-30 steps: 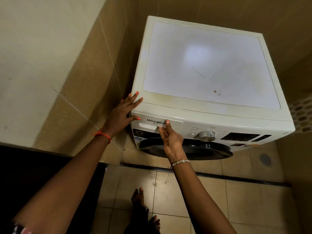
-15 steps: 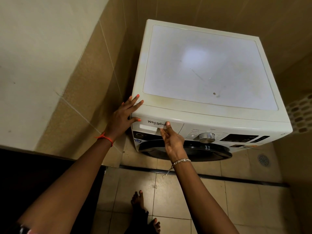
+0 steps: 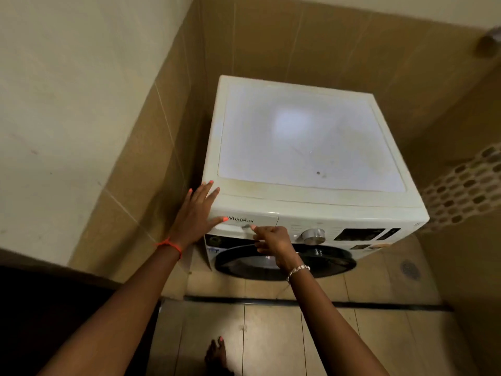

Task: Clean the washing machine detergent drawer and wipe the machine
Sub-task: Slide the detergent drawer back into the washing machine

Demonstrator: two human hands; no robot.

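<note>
The detergent drawer (image 3: pixel 267 221) sits shut in the top left corner of the washing machine's (image 3: pixel 311 137) front panel, flush with the fascia. We see the right hand (image 3: pixel 273 240) at its lower lip, fingers curled in, with one tip against the grey handle recess. The grip is narrow and appears hooked on the drawer itself, which we take as the start of the pull that opens it.

The left hand (image 3: pixel 198 210) lies flat over the machine's front left corner. Its fingers are spread along the top edge and its thumb reaches across the drawer face. We judge that it braces the cabinet so the pull moves the drawer and not the machine.

One word can be read: "Whirlpool", printed in dark letters on the drawer front, just beside the left thumb. The small legends around the silver dial (image 3: pixel 311 236) and the dark display (image 3: pixel 357 234) at the panel's right are too fine for us to read. So is the blue sticker (image 3: pixel 214 251) below the drawer.

The black-ringed door (image 3: pixel 320 260) sits under the panel, partly behind the right wrist and its silver bracelet (image 3: pixel 298 269). A red thread (image 3: pixel 169 244) circles the left wrist. The machine top is cloudy, with a dark speck near its front edge. The machine stands in a tiled corner, with a floor drain (image 3: pixel 410 270) to its right and a bare foot (image 3: pixel 217 354) on the floor tiles.
</note>
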